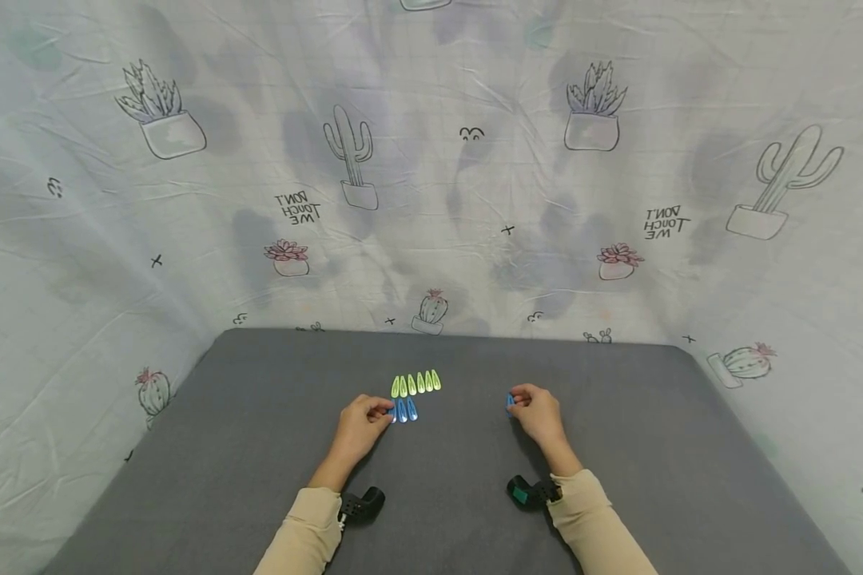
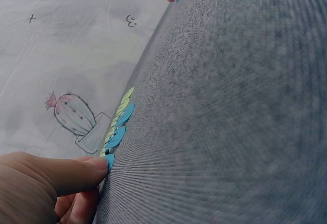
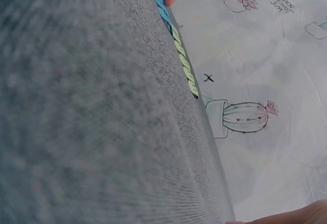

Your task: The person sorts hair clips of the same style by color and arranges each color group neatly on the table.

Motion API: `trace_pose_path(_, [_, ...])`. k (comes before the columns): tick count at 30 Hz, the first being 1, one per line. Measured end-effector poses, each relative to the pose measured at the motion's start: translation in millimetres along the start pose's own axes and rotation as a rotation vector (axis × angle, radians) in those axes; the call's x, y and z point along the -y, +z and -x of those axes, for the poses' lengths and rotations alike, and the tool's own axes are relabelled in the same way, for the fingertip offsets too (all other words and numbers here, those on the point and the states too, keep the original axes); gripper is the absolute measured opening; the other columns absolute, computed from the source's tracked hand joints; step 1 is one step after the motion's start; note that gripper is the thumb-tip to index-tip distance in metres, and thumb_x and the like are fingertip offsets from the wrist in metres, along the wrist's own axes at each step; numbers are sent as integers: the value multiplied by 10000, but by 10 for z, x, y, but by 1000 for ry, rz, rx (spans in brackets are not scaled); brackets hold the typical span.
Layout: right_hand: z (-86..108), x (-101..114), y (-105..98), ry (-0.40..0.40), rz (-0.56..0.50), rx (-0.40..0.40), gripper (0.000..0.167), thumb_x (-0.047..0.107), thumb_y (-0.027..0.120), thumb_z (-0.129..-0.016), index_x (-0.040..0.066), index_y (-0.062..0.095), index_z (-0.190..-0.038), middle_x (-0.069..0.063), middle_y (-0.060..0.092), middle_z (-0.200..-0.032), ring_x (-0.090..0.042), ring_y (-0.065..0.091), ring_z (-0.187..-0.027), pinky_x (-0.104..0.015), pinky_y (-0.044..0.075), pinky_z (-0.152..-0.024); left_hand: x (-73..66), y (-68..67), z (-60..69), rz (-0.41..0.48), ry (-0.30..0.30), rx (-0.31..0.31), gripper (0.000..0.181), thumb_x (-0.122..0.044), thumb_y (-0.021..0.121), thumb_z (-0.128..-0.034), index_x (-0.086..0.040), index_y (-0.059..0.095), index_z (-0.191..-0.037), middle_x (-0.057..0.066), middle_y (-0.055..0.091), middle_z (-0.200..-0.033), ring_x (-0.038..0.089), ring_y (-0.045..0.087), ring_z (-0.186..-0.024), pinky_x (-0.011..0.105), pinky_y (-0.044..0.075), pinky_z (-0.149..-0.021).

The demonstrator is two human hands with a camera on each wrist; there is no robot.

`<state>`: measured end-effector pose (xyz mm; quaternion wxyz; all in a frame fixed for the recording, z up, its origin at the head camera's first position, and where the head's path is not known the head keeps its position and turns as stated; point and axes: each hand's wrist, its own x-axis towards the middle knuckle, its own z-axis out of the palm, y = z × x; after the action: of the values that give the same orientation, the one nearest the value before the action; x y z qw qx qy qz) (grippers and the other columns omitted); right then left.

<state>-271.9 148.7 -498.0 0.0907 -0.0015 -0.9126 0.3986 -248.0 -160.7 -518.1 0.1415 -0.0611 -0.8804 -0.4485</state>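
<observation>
Several yellow-green snap hair clips (image 1: 412, 385) lie side by side in a row on the grey table. Just in front of them is a shorter row of blue snap hair clips (image 1: 403, 410). At that row's left end my left hand (image 1: 361, 425) pinches a blue hair clip (image 2: 110, 161) between thumb and fingers, low at the tabletop. Well to the right, apart from both rows, my right hand (image 1: 539, 414) holds another blue hair clip (image 1: 510, 404) by its fingertips. The right wrist view shows only a sliver of the right hand (image 3: 299, 217), its clip hidden there.
A grey cloth-covered table (image 1: 446, 487) spreads around both hands. Behind it and at the sides hangs a white curtain (image 1: 439, 184) printed with potted cacti. Black wrist devices (image 1: 363, 505) sit on both forearms, below beige sleeves (image 1: 305, 527).
</observation>
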Motion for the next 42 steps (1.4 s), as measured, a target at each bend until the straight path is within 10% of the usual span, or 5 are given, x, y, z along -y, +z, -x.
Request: trace_pose_path(42, [50,237,168,47,-384,117,259,-39,645,-820,-21,680,-1076,-126,636,-878,-114,539,-712,-237,442,-574,21,8,-1,3,-7,-10,122,-21,745,-775,-50,731,-892,36,586,-796,95,554,-713,203,493,-628])
